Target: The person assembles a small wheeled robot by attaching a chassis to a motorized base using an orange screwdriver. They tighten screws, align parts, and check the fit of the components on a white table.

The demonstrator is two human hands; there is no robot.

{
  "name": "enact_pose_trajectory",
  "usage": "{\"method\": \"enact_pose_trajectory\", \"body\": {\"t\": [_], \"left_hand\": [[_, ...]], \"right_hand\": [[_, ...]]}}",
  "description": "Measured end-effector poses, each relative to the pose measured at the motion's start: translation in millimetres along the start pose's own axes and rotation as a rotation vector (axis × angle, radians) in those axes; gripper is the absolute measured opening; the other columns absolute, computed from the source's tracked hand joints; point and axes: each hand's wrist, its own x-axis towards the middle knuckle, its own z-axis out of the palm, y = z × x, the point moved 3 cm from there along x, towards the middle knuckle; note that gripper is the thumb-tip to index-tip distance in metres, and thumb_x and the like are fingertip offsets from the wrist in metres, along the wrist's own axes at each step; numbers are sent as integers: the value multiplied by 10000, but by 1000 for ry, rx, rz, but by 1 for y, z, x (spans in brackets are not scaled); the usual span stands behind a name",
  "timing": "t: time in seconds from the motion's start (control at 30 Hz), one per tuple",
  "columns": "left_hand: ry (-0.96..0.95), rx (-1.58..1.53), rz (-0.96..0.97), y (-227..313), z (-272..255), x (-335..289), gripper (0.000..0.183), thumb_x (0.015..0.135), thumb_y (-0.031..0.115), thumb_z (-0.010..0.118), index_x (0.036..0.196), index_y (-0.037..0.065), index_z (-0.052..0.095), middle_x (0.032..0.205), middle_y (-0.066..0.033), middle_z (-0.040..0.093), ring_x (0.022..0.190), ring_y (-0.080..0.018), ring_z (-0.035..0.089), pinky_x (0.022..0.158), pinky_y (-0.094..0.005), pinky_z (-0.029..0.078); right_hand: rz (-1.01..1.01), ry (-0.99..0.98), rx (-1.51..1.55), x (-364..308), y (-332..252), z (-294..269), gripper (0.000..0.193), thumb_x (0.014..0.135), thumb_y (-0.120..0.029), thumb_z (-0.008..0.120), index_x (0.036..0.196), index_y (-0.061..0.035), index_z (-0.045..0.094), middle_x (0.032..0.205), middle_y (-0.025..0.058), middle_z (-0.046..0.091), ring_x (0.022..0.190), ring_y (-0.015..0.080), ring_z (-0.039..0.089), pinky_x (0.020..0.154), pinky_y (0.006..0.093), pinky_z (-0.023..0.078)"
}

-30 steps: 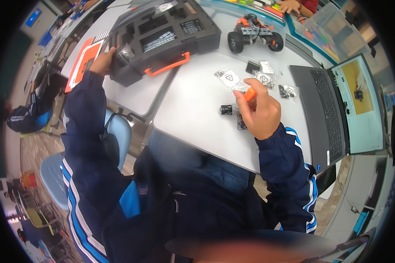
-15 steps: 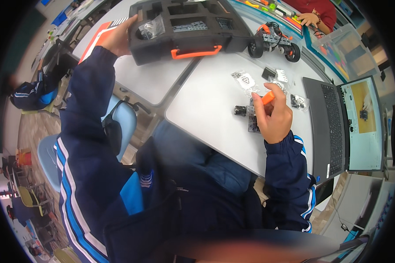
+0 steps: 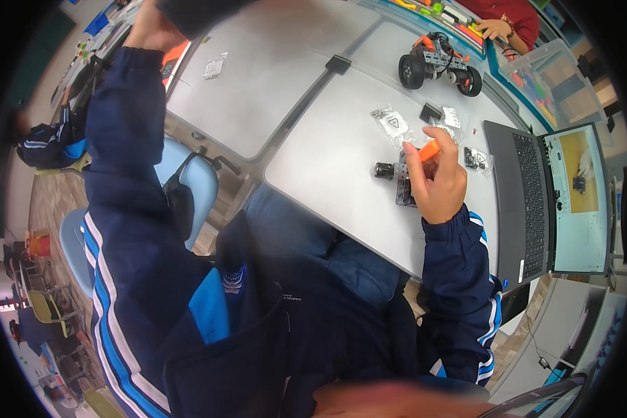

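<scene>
At the upper left, my left hand grips the corner of a black case, which is raised and mostly out of view. Over the right-hand table, my right hand is closed around a short orange tool handle; the tool's tip is hidden. Just under and left of those fingers lies a small grey and black assembly with a black cylindrical end. Beside it are clear packets of parts and a small black block.
A wheeled model with orange parts stands at the table's far side. An open laptop sits to the right. A small packet lies on the left table. Across, a co-worker's hand rests by a parts tray. Blue chair at left.
The black case has been lifted up and to the left by my left hand, uncovering the left table and a small packet there. My right hand has stayed nearly in place.
</scene>
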Motion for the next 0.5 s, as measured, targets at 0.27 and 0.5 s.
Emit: {"method": "enact_pose_trajectory", "body": {"t": [0.27, 0.5], "left_hand": [[343, 120, 256, 94, 16, -14, 384, 964, 280, 425, 1142, 14, 636, 1112, -166, 678, 996, -287, 655, 920, -430, 525], [512, 193, 308, 118, -11, -27, 437, 917, 399, 493, 1173, 68, 618, 1128, -160, 661, 1041, -294, 607, 950, -489, 477]], "right_hand": [[-15, -38, 12, -1, 0, 0, 409, 887, -34, 697, 1228, -36, 472, 576, 13, 527, 453, 61, 489, 439, 212, 352], [33, 8, 31, -1, 1, 2, 423, 828, -89, 765, 1184, -46, 540, 556, 27, 554, 424, 148, 546, 431, 263, 411]]}}
